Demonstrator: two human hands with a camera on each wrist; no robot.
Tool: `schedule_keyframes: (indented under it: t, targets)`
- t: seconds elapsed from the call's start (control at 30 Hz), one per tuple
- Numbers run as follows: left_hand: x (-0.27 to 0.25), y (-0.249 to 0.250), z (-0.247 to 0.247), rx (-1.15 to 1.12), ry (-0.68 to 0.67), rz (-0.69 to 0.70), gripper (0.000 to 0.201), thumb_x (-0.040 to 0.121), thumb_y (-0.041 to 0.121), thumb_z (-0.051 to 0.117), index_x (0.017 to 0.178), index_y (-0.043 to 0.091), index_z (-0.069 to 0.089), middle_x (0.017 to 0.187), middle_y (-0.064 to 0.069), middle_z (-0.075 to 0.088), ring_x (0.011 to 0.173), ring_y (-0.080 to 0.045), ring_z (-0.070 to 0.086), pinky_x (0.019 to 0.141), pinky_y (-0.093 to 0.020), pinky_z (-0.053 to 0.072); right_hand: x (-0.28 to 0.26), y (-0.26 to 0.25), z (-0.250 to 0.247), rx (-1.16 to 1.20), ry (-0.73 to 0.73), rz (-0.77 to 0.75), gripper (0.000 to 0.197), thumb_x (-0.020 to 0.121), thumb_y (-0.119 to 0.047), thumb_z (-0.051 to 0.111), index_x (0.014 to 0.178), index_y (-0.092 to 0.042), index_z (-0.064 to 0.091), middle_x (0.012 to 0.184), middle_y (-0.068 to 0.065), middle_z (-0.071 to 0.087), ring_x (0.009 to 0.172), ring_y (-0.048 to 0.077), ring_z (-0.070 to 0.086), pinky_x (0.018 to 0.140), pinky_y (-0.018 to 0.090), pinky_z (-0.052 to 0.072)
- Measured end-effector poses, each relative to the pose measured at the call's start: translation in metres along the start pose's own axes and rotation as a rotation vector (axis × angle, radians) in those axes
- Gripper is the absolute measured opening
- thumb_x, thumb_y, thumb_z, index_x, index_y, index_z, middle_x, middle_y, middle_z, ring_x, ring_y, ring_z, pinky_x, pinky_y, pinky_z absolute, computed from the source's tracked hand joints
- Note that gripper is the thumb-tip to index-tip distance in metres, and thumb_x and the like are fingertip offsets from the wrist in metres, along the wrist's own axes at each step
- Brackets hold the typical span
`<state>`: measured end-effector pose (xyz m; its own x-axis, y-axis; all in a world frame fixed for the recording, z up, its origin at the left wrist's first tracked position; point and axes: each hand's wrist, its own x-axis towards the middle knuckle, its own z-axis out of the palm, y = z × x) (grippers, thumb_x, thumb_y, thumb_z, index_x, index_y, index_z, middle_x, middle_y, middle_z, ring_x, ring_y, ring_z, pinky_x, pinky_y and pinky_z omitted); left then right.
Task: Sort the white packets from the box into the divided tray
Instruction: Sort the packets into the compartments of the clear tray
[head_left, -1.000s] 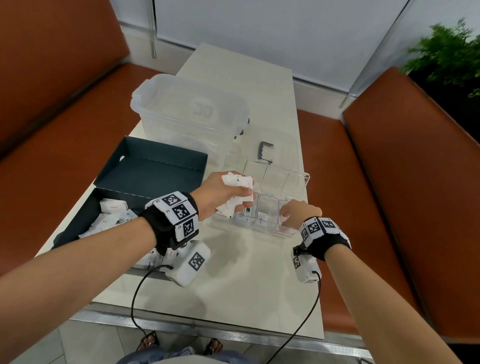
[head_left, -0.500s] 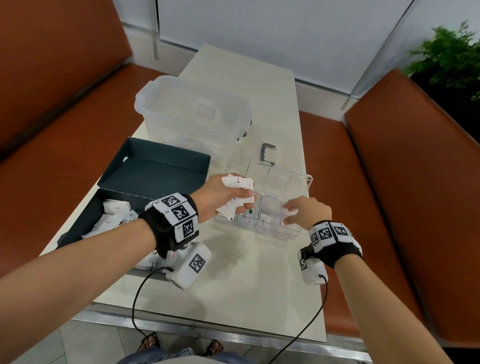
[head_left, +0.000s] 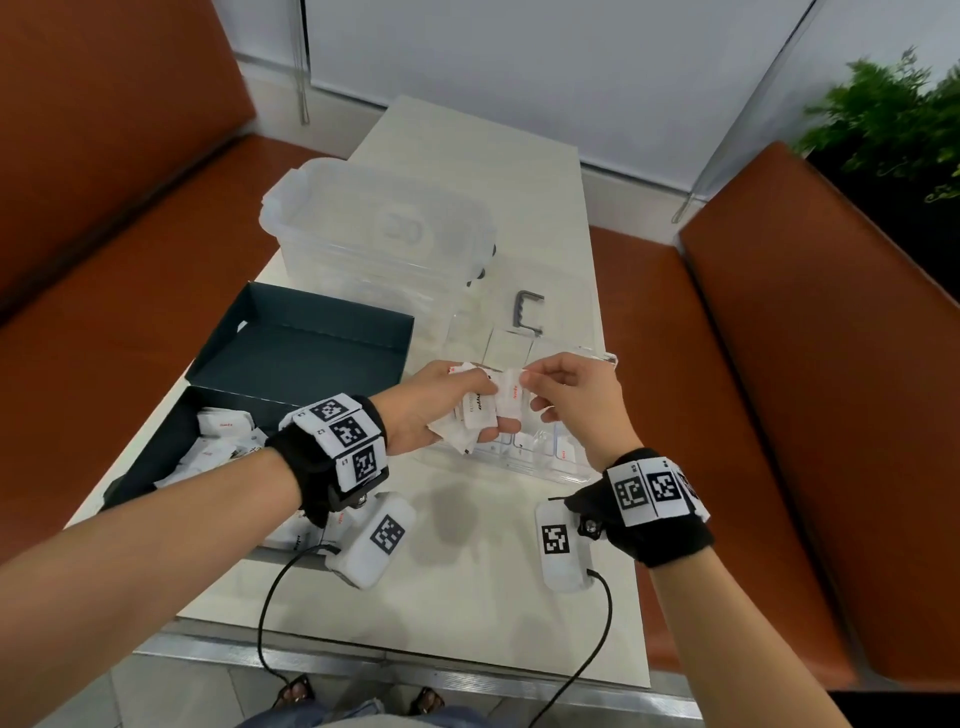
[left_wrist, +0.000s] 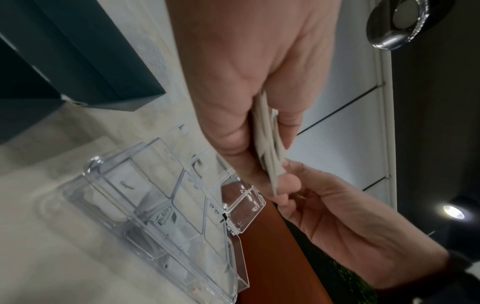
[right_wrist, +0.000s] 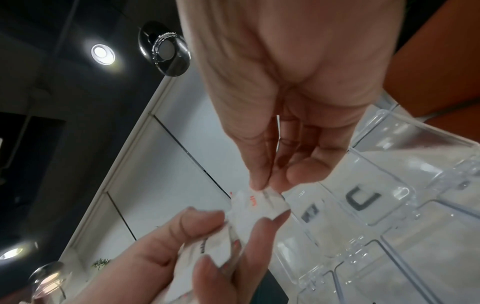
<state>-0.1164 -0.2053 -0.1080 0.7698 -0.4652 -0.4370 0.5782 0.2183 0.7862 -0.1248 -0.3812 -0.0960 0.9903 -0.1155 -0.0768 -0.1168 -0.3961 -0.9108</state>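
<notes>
My left hand (head_left: 493, 407) grips a fanned bunch of white packets (head_left: 474, 415) just above the clear divided tray (head_left: 571, 470). With thumb and forefinger, my right hand (head_left: 525, 378) pinches the top edge of one red-printed packet (head_left: 511, 391) in that bunch. The right wrist view shows this pinch on the packet (right_wrist: 257, 203) close up. In the left wrist view the bunch (left_wrist: 270, 148) sits edge-on in my palm, over the tray (left_wrist: 155, 195). Some tray compartments hold packets. The dark box (head_left: 166, 447) at the left holds several more packets (head_left: 223, 422).
The box's dark lid (head_left: 306, 338) lies behind the box. A large clear storage bin (head_left: 379, 228) stands at the back of the table. The tray's clear lid with a grey handle (head_left: 527, 312) lies behind the tray. Orange benches flank the table.
My right hand has left the tray's front right compartment, risen to the bunch in my left hand and pinched one packet. The left hand has stayed almost still.
</notes>
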Motion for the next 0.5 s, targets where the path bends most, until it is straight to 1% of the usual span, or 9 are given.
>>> schedule_keyframes:
  t: [0.13,0.2,0.23,0.3,0.33,0.43,0.5]
  targets:
    - [-0.004,0.002,-0.004,-0.060,-0.038,-0.028,0.025,0.095,-0.001,0.044,0.115,0.002,0.060,0.113,-0.025,0.067,0.099,-0.039,0.068,0.058,-0.032,0.057,-0.001,0.001,-0.006,0.060,0.006,0.040,0.005,0.087,-0.006,0.067,0.090,-0.004,0.069,0.074,0.010,0.068,0.058,0.014,0.062,0.058,0.027,0.053]
    - [-0.006,0.002,-0.005,-0.072,-0.052,-0.033,0.031,0.095,-0.004,0.040,0.118,0.000,0.060,0.118,-0.026,0.064,0.099,-0.038,0.069,0.058,-0.033,0.058,-0.001,0.001,-0.010,0.079,0.020,0.040,0.008,0.087,-0.005,0.066,0.095,-0.001,0.069,0.075,0.010,0.068,0.058,0.014,0.061,0.059,0.027,0.054]
    - [-0.006,0.003,-0.006,-0.068,-0.056,-0.033,0.034,0.094,-0.005,0.038,0.120,0.000,0.059,0.120,-0.026,0.064,0.099,-0.037,0.068,0.061,-0.034,0.059,0.000,0.001,-0.011,0.097,0.021,0.046,0.010,0.088,-0.005,0.066,0.096,-0.001,0.069,0.075,0.010,0.067,0.058,0.014,0.061,0.058,0.026,0.054]
    - [-0.006,0.003,-0.007,-0.059,-0.061,-0.031,0.037,0.092,-0.008,0.035,0.120,0.001,0.059,0.121,-0.025,0.063,0.103,-0.037,0.067,0.069,-0.037,0.060,0.000,0.001,-0.013,0.162,0.008,0.067,0.011,0.089,-0.004,0.064,0.098,-0.001,0.069,0.073,0.009,0.066,0.057,0.013,0.059,0.057,0.023,0.053]
    - [-0.006,0.003,-0.008,-0.058,-0.060,-0.029,0.039,0.092,-0.009,0.034,0.119,0.001,0.060,0.121,-0.024,0.063,0.104,-0.038,0.067,0.071,-0.038,0.059,0.001,0.001,-0.014,0.198,-0.001,0.075,0.011,0.089,-0.004,0.064,0.098,-0.001,0.069,0.072,0.009,0.065,0.056,0.012,0.059,0.057,0.022,0.053]
    - [-0.007,0.004,-0.010,-0.041,-0.052,-0.021,0.041,0.091,-0.010,0.033,0.121,0.002,0.058,0.118,-0.025,0.065,0.103,-0.038,0.066,0.070,-0.036,0.058,0.005,0.003,-0.020,0.228,0.002,0.072,0.009,0.088,-0.004,0.065,0.095,-0.005,0.070,0.070,0.008,0.066,0.056,0.012,0.060,0.055,0.022,0.053]
    - [-0.007,0.004,-0.011,-0.021,-0.043,-0.013,0.040,0.090,-0.009,0.035,0.121,0.003,0.058,0.115,-0.023,0.067,0.096,-0.035,0.068,0.070,-0.035,0.058,0.013,0.011,-0.030,0.156,0.052,0.067,0.009,0.087,-0.004,0.065,0.092,-0.009,0.071,0.071,0.007,0.069,0.058,0.013,0.063,0.056,0.023,0.053]
